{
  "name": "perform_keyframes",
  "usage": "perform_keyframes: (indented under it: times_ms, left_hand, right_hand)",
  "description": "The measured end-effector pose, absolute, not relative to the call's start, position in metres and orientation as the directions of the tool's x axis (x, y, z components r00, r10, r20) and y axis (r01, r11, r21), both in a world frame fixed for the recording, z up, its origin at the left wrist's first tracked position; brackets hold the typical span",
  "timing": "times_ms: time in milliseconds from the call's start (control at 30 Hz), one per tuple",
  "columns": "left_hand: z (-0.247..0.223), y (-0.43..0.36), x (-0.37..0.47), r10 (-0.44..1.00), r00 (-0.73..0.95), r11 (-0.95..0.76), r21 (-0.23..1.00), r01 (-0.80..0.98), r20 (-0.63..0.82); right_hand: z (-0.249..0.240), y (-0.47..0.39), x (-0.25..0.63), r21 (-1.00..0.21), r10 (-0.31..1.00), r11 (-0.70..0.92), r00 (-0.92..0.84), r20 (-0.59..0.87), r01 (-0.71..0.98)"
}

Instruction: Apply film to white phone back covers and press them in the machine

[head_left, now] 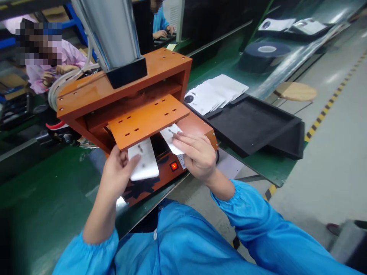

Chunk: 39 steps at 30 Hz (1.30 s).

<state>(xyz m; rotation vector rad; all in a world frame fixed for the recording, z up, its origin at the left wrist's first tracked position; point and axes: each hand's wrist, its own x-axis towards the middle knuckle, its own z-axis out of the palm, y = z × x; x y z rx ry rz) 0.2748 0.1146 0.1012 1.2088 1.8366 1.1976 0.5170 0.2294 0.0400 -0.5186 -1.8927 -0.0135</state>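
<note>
Closely gripped at its left edge, the left white panel (143, 164) lies just to the right of the left hand (117, 168), whose thumb reaches across the face while the curled fingers stay by the edge, the grip nearly closed. The right hand (197, 152) is partly closed on the right white panel (169, 137), its extended fingers together over the lower right part of the face; its thumb cannot be made out. A dark gap separates the two panels, and the far ends of both run up to or under the front edge of the orange plate (150, 120), which leaves little visible height above them. Toward the person, the near edge of the left panel is uncovered, with the orange base and then the table (57, 191) edge beyond it. A lit red switch (174, 165) sits on the base between the hands, close to the right one. Above the plate rises the orange frame (160, 63), its uprights bounding both sides, topped by a metal cylinder (107, 34). Right of the frame, a fanned stack of white panels (220, 91) lies beside black trays (255, 118); farther off are a dark roll (263, 53) and a round stool (296, 91).
</note>
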Motion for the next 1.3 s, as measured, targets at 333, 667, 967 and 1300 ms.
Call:
perform_keyframes:
  times_ms: [333,667,967,1300]
  left_hand:
    - [0.086,-0.06,0.291,0.737,-0.29,0.619,0.782,-0.072,-0.61]
    - [0.042,-0.072,0.301,0.95,-0.129,0.309,0.905,0.293,-0.283]
    - [0.048,-0.031,0.322,0.958,0.012,-0.19,0.606,0.772,0.285]
    - [0.015,-0.009,0.334,0.898,0.095,-0.17,0.14,0.975,0.429]
  right_hand:
    - [0.061,0.26,0.483,-0.338,0.357,0.921,-0.769,0.53,0.195]
    - [0.075,0.255,0.498,-0.368,0.415,0.887,-0.827,0.379,0.277]
    - [0.049,0.234,0.498,-0.33,0.452,0.89,-0.7,0.553,0.314]
    - [-0.037,0.209,0.607,-0.316,0.61,0.662,-0.243,0.754,0.68]
